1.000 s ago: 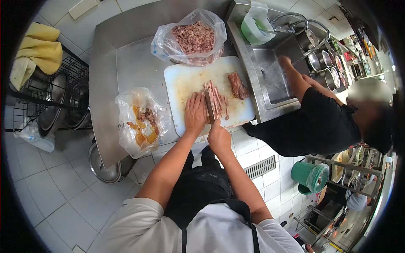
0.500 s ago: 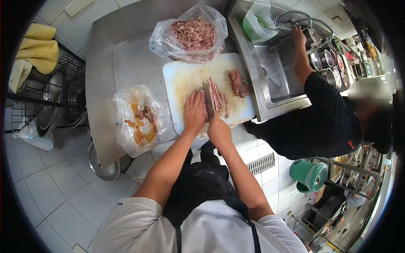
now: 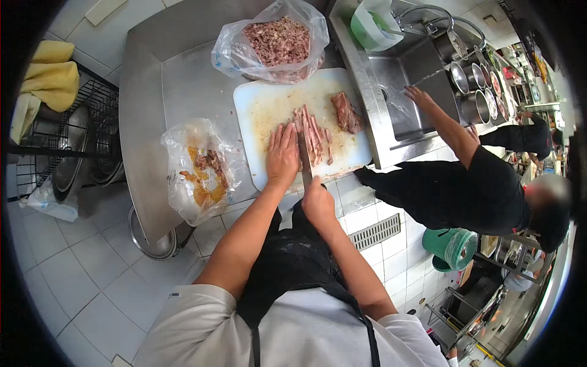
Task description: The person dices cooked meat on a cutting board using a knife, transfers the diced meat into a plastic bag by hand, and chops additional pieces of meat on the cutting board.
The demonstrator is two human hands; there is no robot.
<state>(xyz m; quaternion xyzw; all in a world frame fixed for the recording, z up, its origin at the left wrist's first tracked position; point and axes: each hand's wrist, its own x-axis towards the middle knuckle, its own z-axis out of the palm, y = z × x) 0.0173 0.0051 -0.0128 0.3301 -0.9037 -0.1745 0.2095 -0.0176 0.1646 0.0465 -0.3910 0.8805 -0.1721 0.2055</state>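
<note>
My left hand lies flat on a piece of meat on the white cutting board, fingers stretched forward; the palm hides most of that piece. In my right hand is the handle of a kitchen knife, its blade upright against the meat, right beside my left fingertips. Cut meat strips lie along the blade's right side. Farther right on the board rests a larger chunk of meat. Behind the board stands an open plastic bag filled with diced meat.
Left of the board, a clear plastic bag holds yellowish and brown scraps. A metal sink adjoins on the right, with a green container at its back corner. A co-worker in black reaches over it. A green bin stands beyond.
The knife has drawn back slightly toward me, and the strips are more spread out. The co-worker's hand has left the faucet and is now lower over the sink.
</note>
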